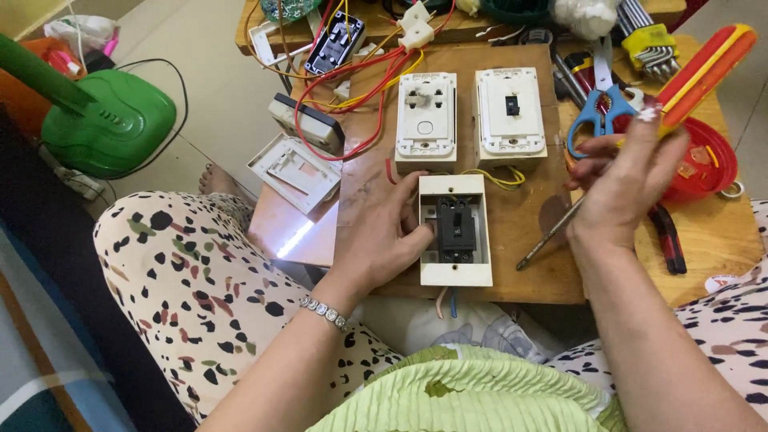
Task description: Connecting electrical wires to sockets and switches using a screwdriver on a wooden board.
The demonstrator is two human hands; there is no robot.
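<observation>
The breaker box point(456, 230) lies near the board's point(528, 264) near edge, steadied by the left hand point(384, 232), fingers closed against its left side. A screwdriver point(640, 128) is clamped in the right hand point(628, 180). The box could be skidded by a loose grip, or its wires nicked by the tip.

The left hand point(382, 232) covers the left edge of the open breaker box point(456, 230), so its fingertips inside cannot be made out. Below that box, two short wires point(445, 302) run off the bench point(512, 264) edge, their ends hidden by green cloth point(472, 392). To the right of the box, the right hand point(628, 180) hides the middle of the screwdriver point(640, 128). Above the box, at the top edge, a white bundle point(588, 16) and a green object point(516, 10) are cut off. The small parts in the red bowl point(708, 164) are too small to tell.
</observation>
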